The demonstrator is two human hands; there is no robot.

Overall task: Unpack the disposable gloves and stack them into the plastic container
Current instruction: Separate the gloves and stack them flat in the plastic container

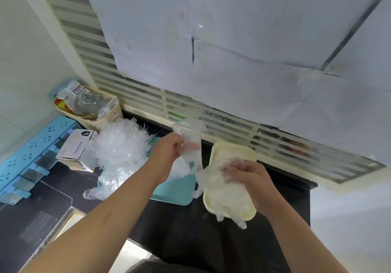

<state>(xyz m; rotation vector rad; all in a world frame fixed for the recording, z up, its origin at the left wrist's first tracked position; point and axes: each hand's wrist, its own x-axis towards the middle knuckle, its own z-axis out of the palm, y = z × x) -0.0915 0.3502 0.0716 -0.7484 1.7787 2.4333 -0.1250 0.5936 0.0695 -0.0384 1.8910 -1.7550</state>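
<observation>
it is bright in here, with soft, cool daylight coming through the papered window [232, 39]. the sheets spread it evenly and give everything a faint blue-grey cast. a small spot of glare sits on a strip of tape [200, 26] on the glass. shadows are weak: only a dim, soft-edged one lies on the dark worktop [179, 226] under the forearms, and the worktop gives back a dull sheen. the heap of gloves [120, 147] glints white and loses detail. the glove [190, 145] between the left hand [169, 152] and right hand [251, 177] looks smeared. the whole view is soft, and the wide lens bends the window slats [211, 116] and stretches the arms toward the lower corners.
</observation>
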